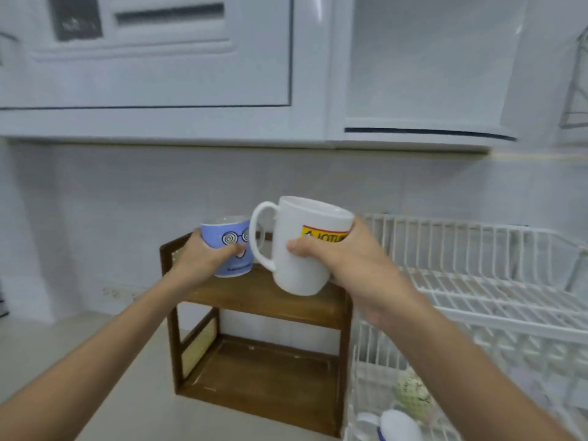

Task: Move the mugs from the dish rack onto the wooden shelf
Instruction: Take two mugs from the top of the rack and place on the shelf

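Two mugs up, one per hand

My left hand (203, 259) wraps the blue mug (229, 246) over the shelf (270, 300) top; right hand (346, 265) grips the white mug (302, 249), tilted, just above it, rack (477, 281) to the right.

Two hands hold two mugs over the top board of a small wooden shelf.

The left hand (203, 261) grips a short blue ceramic mug (229, 246) with spiral-eye cartoon print, low over the left part of the dark brown two-level wooden shelf (270, 300); if it touches the board I cannot tell. The right hand (343, 262) grips a tall white ceramic mug (299, 265) with a yellow and red label, tilted, its handle turned to the blue mug. Just to the right stands a white wire dish rack (477, 281), on a pale countertop (133, 393), under white wall cabinets (191, 90).
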Motion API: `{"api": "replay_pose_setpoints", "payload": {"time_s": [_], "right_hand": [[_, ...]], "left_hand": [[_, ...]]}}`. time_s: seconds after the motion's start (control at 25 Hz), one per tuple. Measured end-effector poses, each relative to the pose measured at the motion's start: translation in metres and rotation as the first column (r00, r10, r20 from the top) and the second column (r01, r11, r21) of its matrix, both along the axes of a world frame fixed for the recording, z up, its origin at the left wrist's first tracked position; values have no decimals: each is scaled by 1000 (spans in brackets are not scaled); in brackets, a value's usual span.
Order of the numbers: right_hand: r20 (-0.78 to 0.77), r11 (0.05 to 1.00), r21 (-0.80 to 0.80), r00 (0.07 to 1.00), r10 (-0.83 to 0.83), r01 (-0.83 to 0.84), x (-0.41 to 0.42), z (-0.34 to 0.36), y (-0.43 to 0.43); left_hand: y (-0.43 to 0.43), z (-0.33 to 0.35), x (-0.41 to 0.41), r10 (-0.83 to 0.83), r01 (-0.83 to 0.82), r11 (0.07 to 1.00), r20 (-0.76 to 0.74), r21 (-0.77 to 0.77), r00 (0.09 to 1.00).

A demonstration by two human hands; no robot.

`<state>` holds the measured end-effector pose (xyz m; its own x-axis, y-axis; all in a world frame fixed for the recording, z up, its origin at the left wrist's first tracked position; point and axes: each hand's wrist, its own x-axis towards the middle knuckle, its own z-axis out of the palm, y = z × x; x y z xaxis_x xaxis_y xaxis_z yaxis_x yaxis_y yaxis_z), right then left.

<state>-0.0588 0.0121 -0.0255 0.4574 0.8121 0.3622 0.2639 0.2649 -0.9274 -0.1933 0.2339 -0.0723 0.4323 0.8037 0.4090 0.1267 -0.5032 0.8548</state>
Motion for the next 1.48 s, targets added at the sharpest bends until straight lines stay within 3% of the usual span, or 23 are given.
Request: {"api": "replay_pose_setpoints", "payload": {"time_s": [0.16, 0.36, 0.72, 1.16, 1.36, 1.48], "right_hand": [[-87, 974, -1, 970, -225, 226, -23, -22, 88], [-8, 888, -143, 897, -442, 436, -5, -69, 173], [87, 803, -264, 842, -532, 535, 17, -117, 234], [70, 845, -260, 882, -465, 467, 11, -123, 219], [182, 889, -189, 904, -386, 418, -21, -125, 135], [147, 949, -88, 946, -288, 303, -36, -149, 52]], "left_hand": [[60, -32, -12, 124, -127, 992, -91, -23, 988], [108, -63, -9, 234, -246, 967, -137, -72, 962], [143, -98, 16, 96, -101, 990, -51, -95, 994], [137, -103, 25, 84, -92, 993, -99, -78, 992], [61, -108, 13, 171, -173, 984, 56, 38, 984], [-17, -128, 9, -87, 75, 989, 94, 126, 992]]}}
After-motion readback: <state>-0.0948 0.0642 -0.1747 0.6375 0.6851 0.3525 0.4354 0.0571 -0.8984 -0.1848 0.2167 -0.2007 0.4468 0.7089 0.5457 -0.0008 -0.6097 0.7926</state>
